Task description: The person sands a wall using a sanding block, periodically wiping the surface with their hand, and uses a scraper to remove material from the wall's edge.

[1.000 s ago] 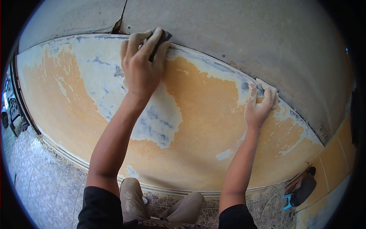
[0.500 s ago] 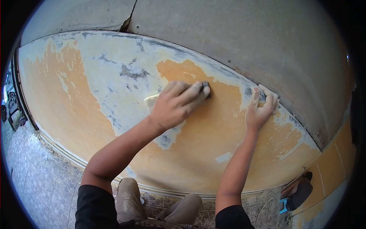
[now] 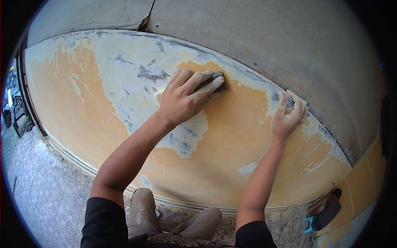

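Note:
My left hand [image 3: 184, 96] is closed around a dark sanding block [image 3: 216, 81] pressed against the wall [image 3: 231, 140]. A pale flap [image 3: 158, 97] shows at the wrist side of that hand, perhaps the other end of the block or its paper. Beneath the hand, orange paint meets a whitish patch [image 3: 136, 95] with grey marks. Over on the right, my right hand [image 3: 289, 113] has its dusty fingers curled over the wall's top edge [image 3: 264, 82], with the thumb pointing up. Pale dust coats the fingers of both hands.
A grey surface [image 3: 264, 37] with a dark crack [image 3: 144, 20] lies beyond the top edge. Patterned tiles [image 3: 53, 186] cover the ground below. At lower right, a person [image 3: 327, 211] sits on a blue stool [image 3: 308, 224]. A parked vehicle [image 3: 10, 97] shows at far left.
My left hand has slid the sanding block up and to the left across the wall. The right hand keeps its place at the top edge. The view has shifted slightly.

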### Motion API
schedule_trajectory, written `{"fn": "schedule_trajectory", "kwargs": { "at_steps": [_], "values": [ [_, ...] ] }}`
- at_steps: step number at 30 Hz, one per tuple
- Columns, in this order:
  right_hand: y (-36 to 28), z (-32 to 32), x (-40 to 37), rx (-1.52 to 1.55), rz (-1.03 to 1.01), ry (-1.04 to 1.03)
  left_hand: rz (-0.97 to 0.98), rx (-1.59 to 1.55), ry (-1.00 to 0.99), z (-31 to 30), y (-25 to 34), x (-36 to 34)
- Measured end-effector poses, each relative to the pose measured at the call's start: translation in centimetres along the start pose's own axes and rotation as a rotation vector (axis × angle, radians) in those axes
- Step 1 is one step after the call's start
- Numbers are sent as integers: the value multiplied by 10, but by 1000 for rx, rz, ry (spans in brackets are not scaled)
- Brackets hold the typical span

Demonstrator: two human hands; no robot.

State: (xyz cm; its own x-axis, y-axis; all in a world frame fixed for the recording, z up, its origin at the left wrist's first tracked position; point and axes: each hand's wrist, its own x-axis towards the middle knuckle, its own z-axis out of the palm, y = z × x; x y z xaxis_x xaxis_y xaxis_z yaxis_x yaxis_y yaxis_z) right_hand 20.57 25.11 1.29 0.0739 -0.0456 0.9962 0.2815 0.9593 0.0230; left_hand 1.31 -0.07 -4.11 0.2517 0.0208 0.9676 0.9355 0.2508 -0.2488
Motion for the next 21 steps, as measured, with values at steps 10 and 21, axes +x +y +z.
{"fn": "schedule_trajectory", "kwargs": {
  "at_steps": [10,21],
  "values": [
    [-98,-63,-13,489,-204,-548,-1051,-1252,-102,-43,61,24],
    [-149,-73,-41,690,-359,-728,-1134,-1553,-17,-57,78,24]
  ]
}}
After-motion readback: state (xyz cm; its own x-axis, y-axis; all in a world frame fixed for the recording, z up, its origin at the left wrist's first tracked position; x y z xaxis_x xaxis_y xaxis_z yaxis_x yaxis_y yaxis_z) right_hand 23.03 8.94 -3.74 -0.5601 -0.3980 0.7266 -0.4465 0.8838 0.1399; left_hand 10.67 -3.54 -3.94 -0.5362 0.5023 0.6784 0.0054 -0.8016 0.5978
